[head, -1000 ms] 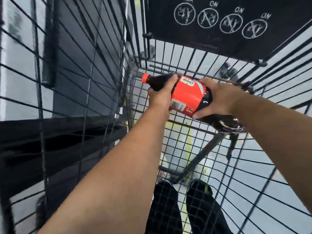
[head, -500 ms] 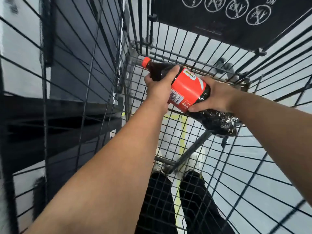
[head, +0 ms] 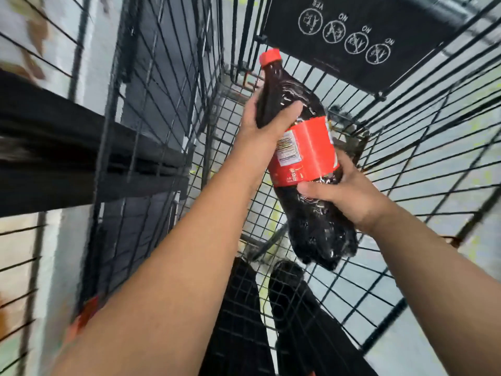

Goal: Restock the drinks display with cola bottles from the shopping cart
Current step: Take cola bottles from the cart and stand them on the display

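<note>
The bottle (head: 284, 96) I hold is filled with dark brown, almost black drink, with white glints on the plastic. Its cap (head: 269, 56) is red. The label (head: 311, 150) is red too, with a white panel of fine black print. The cart (head: 173, 77) is a grid of dark grey wire. Its flap (head: 406, 23) is black with four white circled signs. The floor (head: 433, 172) is pale grey with traces of yellow-green. My trousers (head: 238, 321) are black.
</note>
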Demonstrator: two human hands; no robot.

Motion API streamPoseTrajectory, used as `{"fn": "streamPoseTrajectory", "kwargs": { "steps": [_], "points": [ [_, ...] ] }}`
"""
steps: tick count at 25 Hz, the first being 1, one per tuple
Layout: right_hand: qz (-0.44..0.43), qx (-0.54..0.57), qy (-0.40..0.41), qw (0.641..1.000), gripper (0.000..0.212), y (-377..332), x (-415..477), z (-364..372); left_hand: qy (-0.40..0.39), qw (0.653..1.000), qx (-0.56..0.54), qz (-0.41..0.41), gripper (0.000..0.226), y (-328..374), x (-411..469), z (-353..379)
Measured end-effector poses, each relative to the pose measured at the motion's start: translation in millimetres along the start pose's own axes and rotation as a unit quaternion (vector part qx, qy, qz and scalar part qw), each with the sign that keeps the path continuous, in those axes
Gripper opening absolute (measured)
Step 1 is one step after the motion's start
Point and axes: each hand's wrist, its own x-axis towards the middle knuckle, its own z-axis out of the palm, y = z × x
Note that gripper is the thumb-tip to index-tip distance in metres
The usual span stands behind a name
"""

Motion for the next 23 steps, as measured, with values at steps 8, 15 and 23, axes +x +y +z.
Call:
{"fn": "streamPoseTrajectory", "kwargs": {
  "steps": [8,15,23],
  "points": [
    [-0.081,0.096,-0.064,0.99,0.099,-37,-123,5,-0.051,0.993,0.012,0.107,0.081,70,-128,8],
    [-0.155,0.082,-0.147,0.973,0.082,-67,-211,2,0.04,0.972,0.016,0.231,0.063,107,-252,24],
    [-0.241,0.011,-0.278,0.93,0.089,-80,-305,29,0.176,0.928,-0.018,0.329,0.048,112,-397,13]
  ]
}}
